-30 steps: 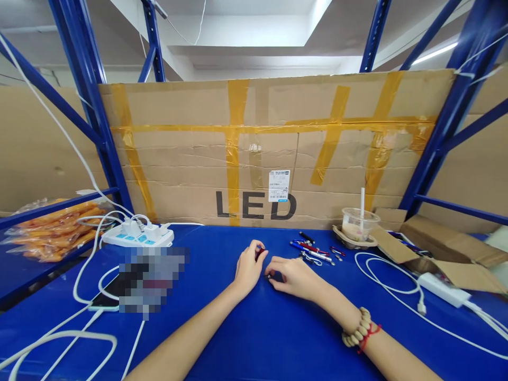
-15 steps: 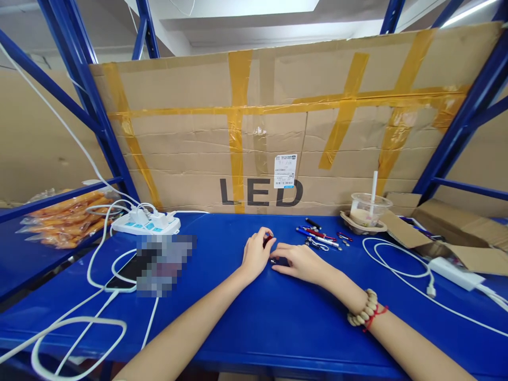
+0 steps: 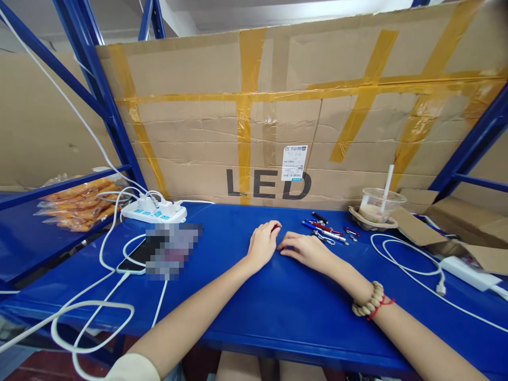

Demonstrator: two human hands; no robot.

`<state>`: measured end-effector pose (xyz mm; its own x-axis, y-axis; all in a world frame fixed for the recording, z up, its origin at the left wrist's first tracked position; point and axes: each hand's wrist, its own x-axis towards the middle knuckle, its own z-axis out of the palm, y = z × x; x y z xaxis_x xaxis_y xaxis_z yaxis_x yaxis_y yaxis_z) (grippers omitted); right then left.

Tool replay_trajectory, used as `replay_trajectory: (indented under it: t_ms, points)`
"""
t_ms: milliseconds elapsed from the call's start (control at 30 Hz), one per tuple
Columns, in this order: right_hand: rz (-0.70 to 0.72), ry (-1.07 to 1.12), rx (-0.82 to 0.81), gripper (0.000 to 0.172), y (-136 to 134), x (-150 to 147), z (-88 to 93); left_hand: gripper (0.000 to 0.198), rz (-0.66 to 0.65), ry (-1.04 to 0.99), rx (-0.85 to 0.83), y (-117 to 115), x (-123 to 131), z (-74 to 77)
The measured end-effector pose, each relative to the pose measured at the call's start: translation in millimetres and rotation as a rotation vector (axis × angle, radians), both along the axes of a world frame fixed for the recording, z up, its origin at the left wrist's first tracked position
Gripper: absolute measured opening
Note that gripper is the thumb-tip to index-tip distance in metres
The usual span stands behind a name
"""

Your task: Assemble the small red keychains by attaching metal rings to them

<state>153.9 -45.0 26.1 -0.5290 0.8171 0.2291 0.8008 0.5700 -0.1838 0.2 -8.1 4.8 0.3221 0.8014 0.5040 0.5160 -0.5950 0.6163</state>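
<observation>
On the tabletop [image 3: 224, 238], my left hand [image 3: 262, 247] has its fingers curled around a small dark red piece [image 3: 275, 228]; just to the right, my right hand [image 3: 309, 249] bends its fingers with a narrow gap, and the shiny bit seen there before is hidden now, so I cannot tell its hold; pens [image 3: 323, 228] lie farther right, and the work seems between both hands

Bare forearms converge: left forearm [image 3: 204, 307] from lower left, right forearm [image 3: 420, 332] from lower right. Left grip [image 3: 262, 246], back of hand upward, fingers curled inward; right grip [image 3: 307, 250], palm down, fingers bent, tips just beside the left.
</observation>
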Motion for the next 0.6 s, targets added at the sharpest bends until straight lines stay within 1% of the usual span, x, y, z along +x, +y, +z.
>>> replay_trajectory:
  t_ms: [67,100,133,200,267,400,500,600]
  points:
    - [-0.059,0.113,0.021,0.02,5.3,6.4,-0.9,0.019,-0.037,-0.013,0.007,0.8,-0.2,-0.5]
    - [-0.095,0.229,0.011,0.02,8.4,9.9,-1.5,0.019,-0.062,-0.018,0.014,1.1,0.0,-0.7]
    - [-0.13,0.375,-0.025,0.02,11.5,13.2,-2.1,0.019,-0.09,-0.021,0.021,1.2,0.2,-1.0]
    - [-0.206,0.702,-0.149,0.024,17.4,18.9,-3.4,0.019,-0.147,-0.022,0.036,1.2,1.1,-1.4]
    - [-0.25,0.861,-0.211,0.032,21.7,22.6,-4.2,0.018,-0.196,-0.018,0.046,0.7,2.0,-1.4]
    - [-0.243,0.991,-0.275,0.041,22.9,23.2,-3.8,0.018,-0.243,-0.001,0.047,-0.2,3.3,-0.5]
    - [-0.194,1.044,-0.32,0.042,19.8,20.2,-2.2,0.017,-0.247,0.021,0.037,-0.9,3.9,0.6]
    - [-0.168,1.079,-0.327,0.04,17.6,17.9,-1.5,0.018,-0.246,0.054,0.025,-1.9,4.1,1.7]
